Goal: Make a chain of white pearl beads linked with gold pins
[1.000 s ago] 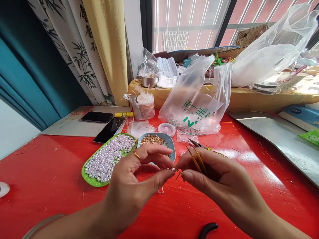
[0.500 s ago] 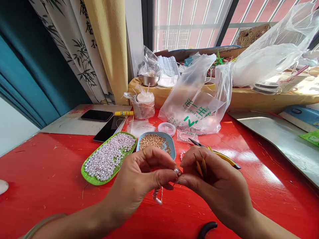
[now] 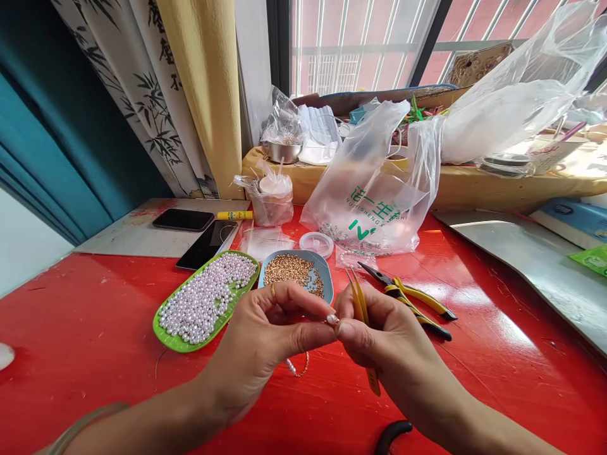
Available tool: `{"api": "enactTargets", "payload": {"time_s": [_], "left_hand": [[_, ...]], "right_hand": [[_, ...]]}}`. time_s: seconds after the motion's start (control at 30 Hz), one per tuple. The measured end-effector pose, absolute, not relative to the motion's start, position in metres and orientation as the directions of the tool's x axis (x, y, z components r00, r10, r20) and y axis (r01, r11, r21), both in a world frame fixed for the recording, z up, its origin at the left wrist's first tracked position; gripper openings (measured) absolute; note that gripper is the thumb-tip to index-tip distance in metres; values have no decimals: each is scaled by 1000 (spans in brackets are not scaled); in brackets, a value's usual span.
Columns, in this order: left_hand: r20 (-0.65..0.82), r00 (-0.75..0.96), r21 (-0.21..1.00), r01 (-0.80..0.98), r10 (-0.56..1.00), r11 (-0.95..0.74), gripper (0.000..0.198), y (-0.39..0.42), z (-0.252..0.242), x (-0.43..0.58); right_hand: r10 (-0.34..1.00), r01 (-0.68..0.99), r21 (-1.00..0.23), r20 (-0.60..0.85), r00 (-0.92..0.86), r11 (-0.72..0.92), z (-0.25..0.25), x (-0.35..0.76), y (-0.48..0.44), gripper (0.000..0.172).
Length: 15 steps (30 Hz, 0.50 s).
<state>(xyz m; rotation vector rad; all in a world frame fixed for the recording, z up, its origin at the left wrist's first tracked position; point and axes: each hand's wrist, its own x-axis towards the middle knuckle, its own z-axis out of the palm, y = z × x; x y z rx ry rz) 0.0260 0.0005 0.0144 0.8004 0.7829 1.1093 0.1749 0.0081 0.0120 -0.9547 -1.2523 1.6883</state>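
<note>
Between the fingertips of my two hands is a small white pearl bead (image 3: 331, 319) with a bit of gold beside it. My left hand (image 3: 268, 335) pinches it from the left, thumb against forefinger. From below these fingers hangs a beaded strand (image 3: 291, 366) of pearls and fine gold chain, partly hidden by the hand. Yellow tweezers (image 3: 361, 302) lie in my right hand (image 3: 398, 341), tips pointing up and away, while its thumb and forefinger press at the right side of the bead. Just beyond my hands stand a green tray (image 3: 176, 346) of pearls and a blue dish (image 3: 328, 278) of gold beads.
Yellow-black pliers (image 3: 408, 303) lie right of my right hand. A black handle (image 3: 393, 436) shows at the near edge. Behind are a clear round lid (image 3: 317, 245), a printed plastic bag (image 3: 365, 208), two dark phone-like devices (image 3: 184, 220) and a wrapped cup (image 3: 272, 199).
My right hand has turned, so the tweezers stand more upright and their rear end shows below. The pearl is more exposed, and the hanging strand has shifted slightly left and up.
</note>
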Motion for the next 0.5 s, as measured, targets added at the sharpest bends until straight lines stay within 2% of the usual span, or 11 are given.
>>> {"api": "enactTargets", "payload": {"time_s": [0.13,0.27,0.33,0.4,0.5], "left_hand": [[-132,258,864,-443,957,239,11,-1,15,25],[-153,268,863,-432,951,261,11,-1,16,24],[-161,264,867,-422,951,264,12,0,16,23],[-160,253,883,-396,954,253,12,0,17,22],[-154,236,914,-335,959,229,10,2,18,19]], "right_hand": [[880,-200,-948,-135,-456,-249,11,173,8,39],[886,-150,-979,-52,-460,-135,9,174,10,40],[883,-115,-993,39,-468,-17,8,178,11,41],[863,-49,-984,171,-476,169,9,184,14,38],[800,161,-859,362,-478,485,16,194,18,35]]}}
